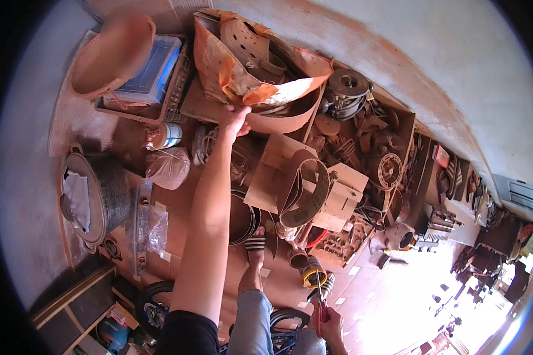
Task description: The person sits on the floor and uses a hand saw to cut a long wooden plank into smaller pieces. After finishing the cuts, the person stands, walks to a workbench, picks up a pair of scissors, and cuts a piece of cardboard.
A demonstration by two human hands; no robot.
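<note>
My left arm reaches far forward, and my left hand [234, 122] is closed on the lower edge of a torn orange-and-white sack [210, 56]. A dusty brown clog [243, 47] with holes lies in the sack's opening. Beneath the sack is a curved brown rim [281, 123]. Low at the right, my right hand [333, 326] grips a red-handled tool [321, 310] with a long thin metal end; its exact kind is hard to make out. That metal end overlaps a yellow-rimmed can [312, 275] near my sandalled foot.
A lidded pot [109, 195] stands at the left, near a tied plastic bag [169, 168] and a small tub [170, 135]. Cardboard [266, 183] and a curved band [302, 189] lie mid-view. Wooden bins of dusty parts [391, 168] line the wall. A basket [95, 65] sits far left.
</note>
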